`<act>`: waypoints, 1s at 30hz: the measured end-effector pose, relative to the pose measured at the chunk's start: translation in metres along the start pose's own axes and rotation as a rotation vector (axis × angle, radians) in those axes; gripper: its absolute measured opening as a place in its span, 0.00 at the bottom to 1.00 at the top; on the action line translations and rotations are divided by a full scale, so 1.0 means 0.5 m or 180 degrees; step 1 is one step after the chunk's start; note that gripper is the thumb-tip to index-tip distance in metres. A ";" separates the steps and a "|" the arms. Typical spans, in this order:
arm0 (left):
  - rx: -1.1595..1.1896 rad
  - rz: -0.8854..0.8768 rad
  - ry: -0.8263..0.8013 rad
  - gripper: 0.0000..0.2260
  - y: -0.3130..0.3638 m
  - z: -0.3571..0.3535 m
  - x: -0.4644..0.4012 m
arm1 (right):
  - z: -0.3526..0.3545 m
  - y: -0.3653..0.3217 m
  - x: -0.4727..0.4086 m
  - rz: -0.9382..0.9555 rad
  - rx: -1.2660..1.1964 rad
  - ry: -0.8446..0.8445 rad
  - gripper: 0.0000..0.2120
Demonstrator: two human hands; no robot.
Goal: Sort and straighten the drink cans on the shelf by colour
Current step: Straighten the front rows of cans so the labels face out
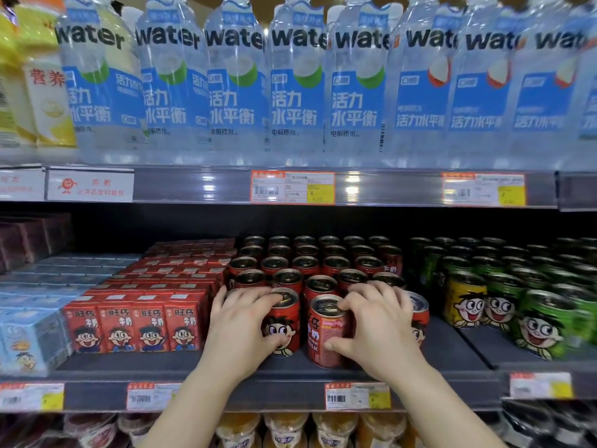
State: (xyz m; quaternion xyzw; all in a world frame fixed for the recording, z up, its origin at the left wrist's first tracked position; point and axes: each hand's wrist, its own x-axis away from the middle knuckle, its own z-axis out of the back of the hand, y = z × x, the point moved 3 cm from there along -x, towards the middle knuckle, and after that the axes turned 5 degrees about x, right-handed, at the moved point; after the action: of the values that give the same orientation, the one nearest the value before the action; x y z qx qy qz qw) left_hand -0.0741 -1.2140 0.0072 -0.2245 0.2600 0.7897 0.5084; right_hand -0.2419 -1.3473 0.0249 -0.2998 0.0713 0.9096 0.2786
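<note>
**Fingers on the front red cans, sorting nearly done**

Fingers of the left hand curl round one front red can; the right hand clamps the next can, whose label is turned sideways. Both stand at the shelf front, just beside red cartons on the left. Behind, red cans sit in rows. To the right, one yellow can heads the green cans. Colours look mostly grouped; facing labels and moving the yellow one seem left.
</note>
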 end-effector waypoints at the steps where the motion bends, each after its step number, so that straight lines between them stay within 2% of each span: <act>1: 0.0034 0.0010 0.0002 0.29 0.000 0.002 -0.001 | -0.006 -0.004 -0.001 -0.0106 0.0014 0.0076 0.30; 6: 0.0098 0.0017 -0.0012 0.29 0.003 0.002 0.000 | -0.043 -0.018 -0.010 -0.0539 0.0022 0.0329 0.30; 9: 0.0150 0.0009 0.0026 0.29 0.004 0.001 0.000 | -0.043 -0.007 0.000 -0.0232 0.0150 0.0472 0.31; 12: 0.0136 0.0025 0.0086 0.29 0.006 0.004 -0.003 | -0.038 0.001 -0.001 0.0041 -0.0013 0.0403 0.25; 15: 0.0050 0.0091 0.0069 0.30 0.011 0.001 -0.003 | -0.038 -0.021 -0.011 0.0040 -0.0245 0.0347 0.21; 18: -0.0112 0.0013 0.0137 0.32 0.041 -0.001 -0.003 | -0.036 -0.022 0.000 -0.0010 -0.0309 0.0489 0.28; 21: -0.0253 -0.0143 0.0178 0.33 0.091 -0.005 -0.016 | -0.019 0.035 0.022 -0.0298 -0.0016 0.0651 0.36; 24: -0.0382 -0.0003 0.0027 0.36 0.126 -0.014 -0.037 | -0.010 0.095 0.034 -0.0747 0.0195 0.0397 0.38; 27: -0.0321 0.0028 -0.0239 0.31 0.125 -0.017 -0.057 | -0.024 0.111 0.036 -0.0612 0.0260 0.0202 0.38; 30: -0.0097 -0.0058 -0.0856 0.27 0.100 -0.015 -0.075 | -0.025 0.119 0.035 -0.0503 0.0318 0.0275 0.34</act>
State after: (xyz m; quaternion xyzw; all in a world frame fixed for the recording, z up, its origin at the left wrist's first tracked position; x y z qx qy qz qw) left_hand -0.1051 -1.2617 0.0337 -0.1266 0.1754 0.8119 0.5423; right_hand -0.2799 -1.3924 0.0021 -0.3292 0.1047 0.8664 0.3607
